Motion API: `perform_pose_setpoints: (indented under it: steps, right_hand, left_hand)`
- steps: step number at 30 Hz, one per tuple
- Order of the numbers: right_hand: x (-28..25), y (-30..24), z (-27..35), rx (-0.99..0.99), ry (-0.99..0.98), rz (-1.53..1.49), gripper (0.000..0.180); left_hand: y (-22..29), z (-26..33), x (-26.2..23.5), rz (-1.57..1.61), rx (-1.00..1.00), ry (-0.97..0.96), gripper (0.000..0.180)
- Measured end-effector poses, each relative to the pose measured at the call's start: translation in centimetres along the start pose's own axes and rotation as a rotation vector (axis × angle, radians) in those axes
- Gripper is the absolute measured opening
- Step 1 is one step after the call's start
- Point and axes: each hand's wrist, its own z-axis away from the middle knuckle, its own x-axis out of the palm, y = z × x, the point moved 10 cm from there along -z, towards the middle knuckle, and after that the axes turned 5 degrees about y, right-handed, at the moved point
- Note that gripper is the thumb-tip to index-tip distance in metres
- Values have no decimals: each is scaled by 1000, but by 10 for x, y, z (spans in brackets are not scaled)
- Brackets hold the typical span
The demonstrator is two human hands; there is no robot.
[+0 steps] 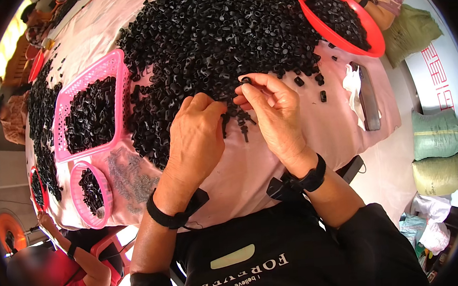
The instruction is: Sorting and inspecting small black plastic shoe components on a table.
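Fingertips of our right hand [276,116] pinch one small black cap [246,80], lifted just clear of the big heap of black caps [216,32] on the pink cloth [252,168]. Our left hand [195,132] lies curled at the heap's near edge, knuckles up; we cannot tell what its fingers enclose. A few loose pieces [241,123] sit between our hands. We judge this the picking-and-checking step; next calls for a clean look at the cap. Left of us stand a pink basket [120,71] and a round pink bowl [105,189], both holding caps; a red bowl [373,37] sits far right.
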Motion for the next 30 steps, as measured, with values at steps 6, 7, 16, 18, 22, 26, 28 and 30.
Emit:
perform_pose_setpoints:
  steps: [6, 7, 16, 18, 22, 26, 28, 30]
  right_hand:
    - [0, -3, 0, -20, -1, 9, 18]
    - [0, -4, 0, -20, -1, 10, 18]
    - [-3, -5, 1, -39, -2, 43, 21]
    - [-3, -4, 1, -24, 3, 47, 21]
    - [-3, -5, 1, -15, 1, 36, 21]
    - [-2, -4, 1, -33, -7, 7, 21]
    - [-1, -4, 2, -39, -7, -4, 21]
    - [3, 3, 3, 26, -39, 27, 19]
  left_hand:
    - [0, -1, -3, 13, 6, 12, 20]
    - [2, -1, -1, 36, 8, -3, 19]
    - [22, 5, 30, 23, 156, -90, 21]
    - [23, 4, 32, 9, 167, -91, 20]
    - [26, 5, 34, -30, 181, -90, 21]
    - [18, 4, 23, -15, 144, -47, 22]
    - [8, -1, 6, 51, 82, 34, 20]
    - [-7, -4, -12, 148, -69, 109, 14]
